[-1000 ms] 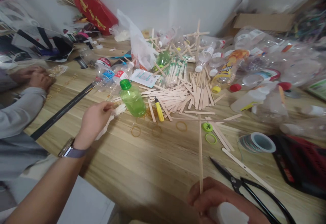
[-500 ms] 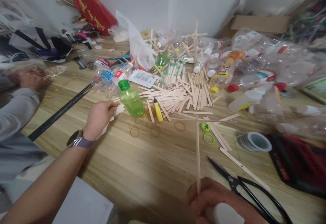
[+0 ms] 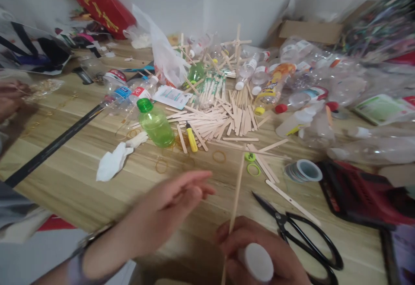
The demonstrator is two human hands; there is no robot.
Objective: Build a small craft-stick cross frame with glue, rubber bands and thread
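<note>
My right hand (image 3: 259,246), at the lower middle, is closed around a thin wooden stick (image 3: 238,190) that stands nearly upright. Across the stick's top end a narrow strip (image 3: 269,152) seems to lie edge-on, though whether it is joined cannot be made out. A white round-ended object (image 3: 258,262) also shows in that hand; its body is hidden by the fingers. My left hand (image 3: 175,203) is empty, fingers stretched toward the stick, slightly blurred. A crumpled white tissue (image 3: 113,162) lies on the table to its upper left. Black scissors (image 3: 282,220) lie just right of my right hand.
A green bottle (image 3: 155,123), a yellow-handled screwdriver (image 3: 191,138), rubber bands (image 3: 219,156) and many craft sticks (image 3: 210,123) lie ahead. Plastic bottles (image 3: 304,97) crowd the right back, near a wire spool (image 3: 304,171) and a red-black case (image 3: 363,194). Another person's hands (image 3: 11,97) are at far left.
My left hand has let go of the tissue, leaving it on the table, and has moved right toward the stick. My right hand still holds the stick. The view has shifted right.
</note>
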